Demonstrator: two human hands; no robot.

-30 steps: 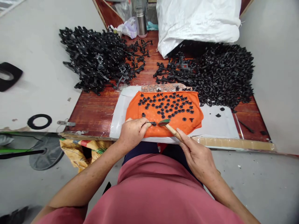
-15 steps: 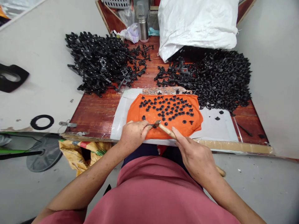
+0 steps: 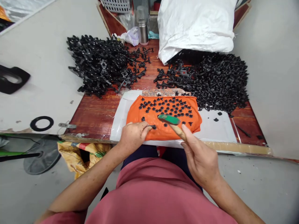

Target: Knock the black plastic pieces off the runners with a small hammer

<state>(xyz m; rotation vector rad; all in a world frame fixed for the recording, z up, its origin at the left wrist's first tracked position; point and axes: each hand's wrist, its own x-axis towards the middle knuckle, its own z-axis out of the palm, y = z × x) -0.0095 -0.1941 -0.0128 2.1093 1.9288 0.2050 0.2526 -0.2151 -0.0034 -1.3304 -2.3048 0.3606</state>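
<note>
Left hand (image 3: 132,134) pinches a black strap (image 3: 149,126), its round end on the orange cloth (image 3: 134,113); right hand (image 3: 202,155) grips a hammer (image 3: 171,120) just beside it. Many studs (image 3: 172,110) stand strapless; judging by the left heap (image 3: 98,62) and right heap (image 3: 221,81), much remains.

Workshop: hammer (image 3: 172,119), 2 lg heaps of blk parts (image 3: 98,63) on wd bench (image 3: 93,115).

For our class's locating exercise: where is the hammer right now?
In the head view, the hammer is in the right hand, its green head over the orange cloth, right of the left hand.
</note>
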